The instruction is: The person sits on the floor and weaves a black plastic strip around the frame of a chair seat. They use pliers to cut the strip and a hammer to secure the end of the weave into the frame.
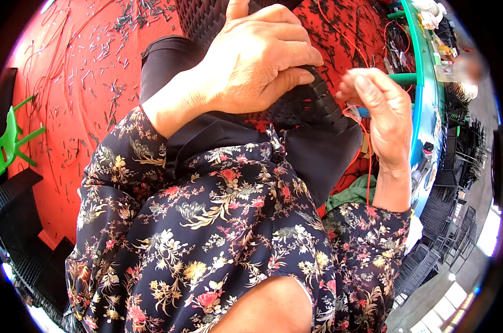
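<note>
A black woven piece of flat plastic strips (320, 102) rests across my lap, its wickerwork (198, 22) running up to the top of the picture. My left hand (257, 64) is closed over its upper edge, thumb and fingers bent around the dark rim. To the right of the piece, my right hand (383, 105) is raised with its fingers curled in towards the thumb. Its fingertips are slightly blurred, and whatever they hold is hidden. Just under those fingers lies a blue tool-like item (362, 111) beside an orange cord (370, 161).
Short black strip scraps (110, 83) litter the red floor covering (51, 183). A green plastic chair (10, 141) stands at the left, near dark woven furniture (13, 188). A green-edged table (420, 72) curves along my right, holding small items. Black woven frames (437, 208) stand beyond it.
</note>
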Action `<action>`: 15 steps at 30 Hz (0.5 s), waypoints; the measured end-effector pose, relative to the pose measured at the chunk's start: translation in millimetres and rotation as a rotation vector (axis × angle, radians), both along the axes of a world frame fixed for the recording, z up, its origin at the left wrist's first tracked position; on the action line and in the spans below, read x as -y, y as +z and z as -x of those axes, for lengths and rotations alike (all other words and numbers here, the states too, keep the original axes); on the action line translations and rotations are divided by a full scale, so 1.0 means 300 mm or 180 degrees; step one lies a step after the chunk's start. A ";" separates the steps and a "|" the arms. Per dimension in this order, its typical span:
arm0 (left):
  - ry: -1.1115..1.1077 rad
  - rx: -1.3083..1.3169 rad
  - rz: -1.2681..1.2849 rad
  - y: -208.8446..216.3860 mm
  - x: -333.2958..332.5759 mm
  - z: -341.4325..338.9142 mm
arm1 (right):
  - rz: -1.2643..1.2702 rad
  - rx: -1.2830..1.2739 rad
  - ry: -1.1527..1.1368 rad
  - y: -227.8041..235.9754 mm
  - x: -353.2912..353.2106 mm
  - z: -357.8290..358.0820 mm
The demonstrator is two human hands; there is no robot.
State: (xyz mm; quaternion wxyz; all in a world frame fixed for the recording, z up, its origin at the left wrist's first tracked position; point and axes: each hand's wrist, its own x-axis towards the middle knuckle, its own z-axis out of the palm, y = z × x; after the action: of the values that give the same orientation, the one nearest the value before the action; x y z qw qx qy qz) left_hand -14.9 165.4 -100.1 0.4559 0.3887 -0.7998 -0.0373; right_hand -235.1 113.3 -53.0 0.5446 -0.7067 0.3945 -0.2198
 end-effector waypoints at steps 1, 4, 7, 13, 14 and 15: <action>0.0006 -0.0032 0.0048 -0.004 0.001 -0.001 | -0.0119 0.0033 0.0107 -0.005 -0.010 -0.022; -0.0020 -0.0031 0.0008 -0.001 -0.002 -0.012 | -0.0578 -0.0087 0.0411 0.005 -0.015 -0.049; -0.0017 0.0005 -0.0091 0.008 -0.009 -0.022 | -0.0785 0.0083 0.0601 0.003 -0.014 -0.053; 0.0057 0.0079 -0.0162 0.017 -0.013 -0.020 | 0.0298 0.0116 0.0589 -0.010 -0.027 -0.060; 0.0080 0.0137 -0.0128 0.019 -0.013 -0.021 | 0.0414 0.0126 0.0677 -0.014 -0.020 -0.058; 0.0039 0.0087 -0.0150 0.016 -0.011 -0.022 | 0.0529 0.0137 0.0765 -0.020 -0.007 -0.056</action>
State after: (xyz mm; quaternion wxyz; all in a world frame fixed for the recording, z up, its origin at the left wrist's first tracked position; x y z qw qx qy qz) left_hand -8.4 168.6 -95.2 0.4359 0.4047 -0.8025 -0.0480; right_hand -218.3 115.3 -58.8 0.5149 -0.7867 0.2757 -0.1999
